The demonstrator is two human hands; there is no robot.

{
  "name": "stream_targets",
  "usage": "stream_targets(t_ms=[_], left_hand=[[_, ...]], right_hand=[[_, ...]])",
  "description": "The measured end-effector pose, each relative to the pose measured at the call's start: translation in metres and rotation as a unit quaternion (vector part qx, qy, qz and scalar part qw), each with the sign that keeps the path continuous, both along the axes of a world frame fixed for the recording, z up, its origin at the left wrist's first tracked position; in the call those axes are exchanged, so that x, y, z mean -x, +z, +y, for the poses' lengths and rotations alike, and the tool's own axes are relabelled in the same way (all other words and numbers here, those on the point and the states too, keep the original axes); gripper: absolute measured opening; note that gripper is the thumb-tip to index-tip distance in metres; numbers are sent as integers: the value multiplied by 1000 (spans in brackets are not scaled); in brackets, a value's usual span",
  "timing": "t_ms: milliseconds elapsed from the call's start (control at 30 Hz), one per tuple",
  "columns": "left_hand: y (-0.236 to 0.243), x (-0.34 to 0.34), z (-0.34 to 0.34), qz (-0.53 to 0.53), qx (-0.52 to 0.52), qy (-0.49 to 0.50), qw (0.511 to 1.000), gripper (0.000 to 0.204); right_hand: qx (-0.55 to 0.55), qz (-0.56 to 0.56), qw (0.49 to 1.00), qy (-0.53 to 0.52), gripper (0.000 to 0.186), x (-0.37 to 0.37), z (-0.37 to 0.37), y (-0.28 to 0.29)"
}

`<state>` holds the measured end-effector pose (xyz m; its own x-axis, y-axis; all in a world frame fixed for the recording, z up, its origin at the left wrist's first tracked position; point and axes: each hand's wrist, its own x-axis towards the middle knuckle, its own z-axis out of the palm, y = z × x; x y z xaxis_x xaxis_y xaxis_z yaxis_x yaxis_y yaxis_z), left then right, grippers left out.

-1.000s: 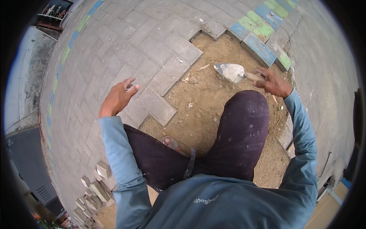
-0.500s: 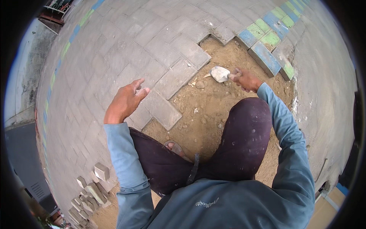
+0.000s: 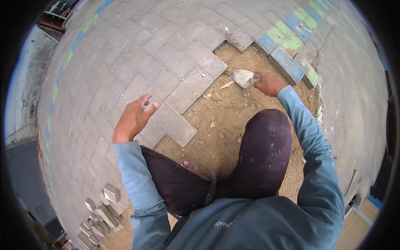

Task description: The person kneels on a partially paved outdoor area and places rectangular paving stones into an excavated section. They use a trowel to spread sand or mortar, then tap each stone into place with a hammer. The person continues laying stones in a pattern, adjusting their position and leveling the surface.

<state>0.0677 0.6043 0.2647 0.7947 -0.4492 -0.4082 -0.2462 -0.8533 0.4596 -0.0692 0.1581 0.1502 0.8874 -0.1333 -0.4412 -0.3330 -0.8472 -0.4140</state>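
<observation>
In my right hand (image 3: 270,83) is the handle of a small trowel (image 3: 241,78), its pale, crusted blade pointing left at the bare sand (image 3: 233,106). The blade lies low over the sand near the stepped edge of the laid pavers; whether it touches is hard to tell. My left hand (image 3: 135,116) hovers over the grey pavers (image 3: 177,125), holding nothing, thumb and fingers apart. Small stones and pale chips (image 3: 216,96) lie in the sand below the blade.
Blue and green painted pavers (image 3: 287,64) border the sand at the upper right, beside a smooth concrete strip (image 3: 350,108). Several loose paving blocks (image 3: 102,216) are piled at the lower left. My knees and a sandalled foot (image 3: 189,166) are close to the sand.
My right hand has turned slightly with the trowel, and its blade sits at a different angle. The view has shifted a little. My left hand stays over the pavers.
</observation>
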Motion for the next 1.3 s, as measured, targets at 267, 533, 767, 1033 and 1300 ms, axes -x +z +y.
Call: stream_targets(t_ms=[267, 533, 767, 1033, 1300], left_hand=[[11, 7, -26, 21, 20, -46, 999, 63], [1, 2, -11, 24, -56, -14, 998, 63], [-6, -2, -24, 10, -48, -36, 998, 61], [0, 4, -19, 26, -83, -11, 996, 63], [-2, 10, -17, 8, -62, -23, 998, 62]], right_hand=[[-139, -65, 982, -107, 56, 60, 15, -70], [-25, 13, 990, -137, 53, 87, 28, -64], [-11, 66, 991, -112, 60, 53, 22, 0], [-324, 129, 908, -232, 79, 87, 52, -29], [-417, 168, 893, -6, 48, 115, 49, -50]])
